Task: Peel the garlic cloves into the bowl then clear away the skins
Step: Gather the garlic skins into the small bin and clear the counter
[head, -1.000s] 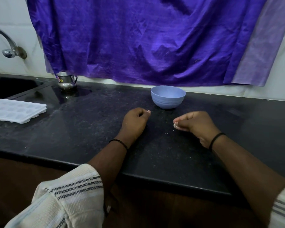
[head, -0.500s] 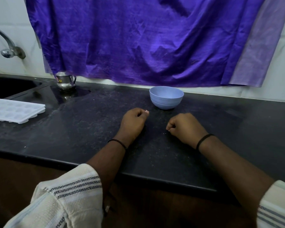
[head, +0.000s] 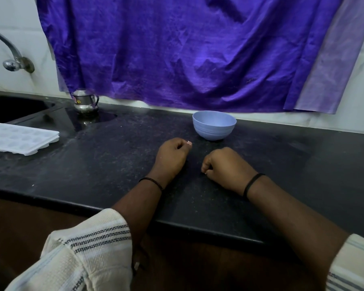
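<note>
Fists resting on my counter (head: 93,169)
My left hand (head: 171,158) and right hand (head: 226,168) lie curled below the bowl (head: 214,125); any contents hidden.

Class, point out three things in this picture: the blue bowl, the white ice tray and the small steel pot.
blue bowl (head: 214,129): head view, on its outer front wall.
white ice tray (head: 19,138): head view, middle of its top face.
small steel pot (head: 85,101): head view, on its shiny body.
</note>
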Tool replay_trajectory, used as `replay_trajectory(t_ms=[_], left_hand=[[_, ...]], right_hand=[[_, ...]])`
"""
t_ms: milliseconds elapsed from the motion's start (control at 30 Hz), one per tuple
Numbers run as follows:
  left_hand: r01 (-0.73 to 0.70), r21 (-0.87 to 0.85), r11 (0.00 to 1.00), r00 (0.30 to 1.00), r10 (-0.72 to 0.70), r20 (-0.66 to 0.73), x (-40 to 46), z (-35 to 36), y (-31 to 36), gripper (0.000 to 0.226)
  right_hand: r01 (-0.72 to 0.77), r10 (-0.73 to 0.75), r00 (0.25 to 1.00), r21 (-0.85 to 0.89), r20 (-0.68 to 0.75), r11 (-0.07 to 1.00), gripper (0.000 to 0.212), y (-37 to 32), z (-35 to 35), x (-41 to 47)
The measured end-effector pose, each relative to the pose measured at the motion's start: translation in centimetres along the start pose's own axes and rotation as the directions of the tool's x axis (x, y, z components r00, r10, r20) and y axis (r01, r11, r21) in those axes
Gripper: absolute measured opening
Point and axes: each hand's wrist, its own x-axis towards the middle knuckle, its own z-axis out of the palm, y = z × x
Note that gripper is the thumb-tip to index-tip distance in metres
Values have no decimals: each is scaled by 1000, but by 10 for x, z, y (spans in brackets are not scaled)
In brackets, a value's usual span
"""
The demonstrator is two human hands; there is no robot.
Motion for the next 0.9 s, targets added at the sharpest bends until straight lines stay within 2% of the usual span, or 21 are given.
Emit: replay_trajectory(t_ms=[100,167,200,233,267,300,333,367,400,433,567,733,900], left_hand=[[-5,2,1000,1000,5,0,-2,0,1,23],[-6,-2,1000,1000,6,1,-3,-1,2,24],[-4,-2,1000,1000,4,3,-4,-2,2,23],[-2,-6,1000,1000,2,7,-5,-2,3,22],[2,-17,1000,1000,-1,10,-6,-3,4,21],[7,-31,999,1000,-6,14,-8,-4,5,20],[12,-52,999,1000,-11,14,-9,-4,4,19],[10,-67,998,1000,-9,15,-11,-7,7,19],[20,-87,996,1000,-18,16,-12,-7,5,18],[37,-108,993,999,-35,17,-13,-8,4,18],[108,-206,973,994,-103,35,-19,-12,7,16],[148,-308,940,989,-142,41,-45,-28,13,14],[193,-394,899,981,-189,48,-70,-72,12,15]], right_hand=[[-3,3,1000,-55,0,998,13,-8,0,1],[-63,61,998,-59,-25,996,12,-5,4,3],[-137,139,988,28,-72,990,12,-1,6,4],[-237,269,956,233,-116,943,11,5,8,5],[-304,423,900,541,-109,784,9,10,7,4],[-294,538,842,819,-22,493,8,14,5,1],[-231,577,811,958,94,169,10,18,3,-3],[-156,572,804,986,162,-61,10,17,-3,-9],[-110,561,804,977,195,-183,9,18,-4,-12],[-82,546,812,966,208,-247,9,17,-7,-14],[7,505,845,943,172,-332,8,7,-17,-22],[0,446,877,929,178,-371,9,-19,-19,-30],[-33,334,925,913,182,-407,10,-73,-14,-32]])
